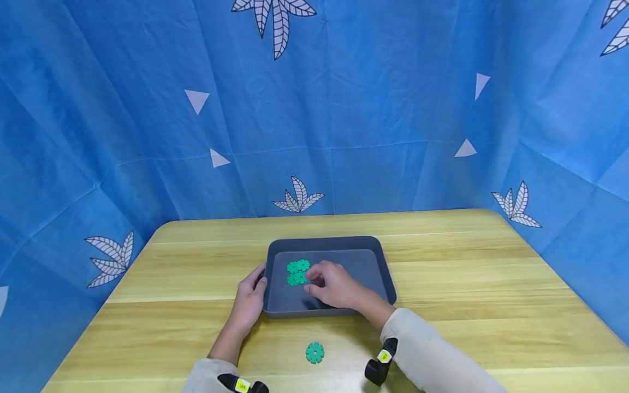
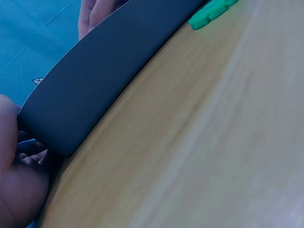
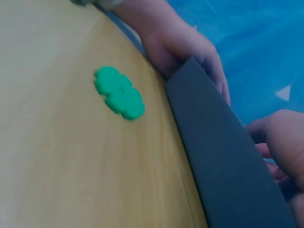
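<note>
The left hand [image 1: 250, 303] is gripping the grey tray's [image 1: 380, 256] left rim, steadying it, while the right hand [image 1: 334, 285], fingers curled inside, is reaching the green discs [image 1: 297, 272]; whether it pinches one cannot be told.

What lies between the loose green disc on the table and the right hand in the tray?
The tray's near wall and bare wooden table separate the green disc from the right hand, as the head view shows.

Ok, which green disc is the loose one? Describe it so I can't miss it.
Start at the wooden table and find the grey tray. The loose disc lies on bare wood in front of the tray's near wall, between the forearms. It is alone; the other discs cluster inside the tray.
</note>
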Motion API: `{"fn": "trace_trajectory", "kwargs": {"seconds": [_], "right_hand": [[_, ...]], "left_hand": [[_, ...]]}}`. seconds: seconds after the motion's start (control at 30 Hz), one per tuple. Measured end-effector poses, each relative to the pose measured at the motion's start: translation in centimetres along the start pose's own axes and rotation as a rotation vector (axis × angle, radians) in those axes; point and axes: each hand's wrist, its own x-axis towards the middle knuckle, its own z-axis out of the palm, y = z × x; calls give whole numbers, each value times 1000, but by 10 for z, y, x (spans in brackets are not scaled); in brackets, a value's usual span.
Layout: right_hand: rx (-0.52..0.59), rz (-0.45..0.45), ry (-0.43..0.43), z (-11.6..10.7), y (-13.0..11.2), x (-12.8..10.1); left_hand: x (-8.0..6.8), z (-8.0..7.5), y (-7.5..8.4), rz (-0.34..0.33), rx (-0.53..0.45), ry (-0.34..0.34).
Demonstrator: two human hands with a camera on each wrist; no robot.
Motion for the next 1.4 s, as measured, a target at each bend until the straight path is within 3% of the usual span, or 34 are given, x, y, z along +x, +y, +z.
{"fn": "trace_trajectory", "kwargs": {"seconds": [0.5,1.4], "right_hand": [[-27,166,-47,9,14,30],[-136,182,-71,12,11,35]], "left_hand": [[1,-1,0,3,3,-2],[1,-2,-1,5,-3,-6]]}}
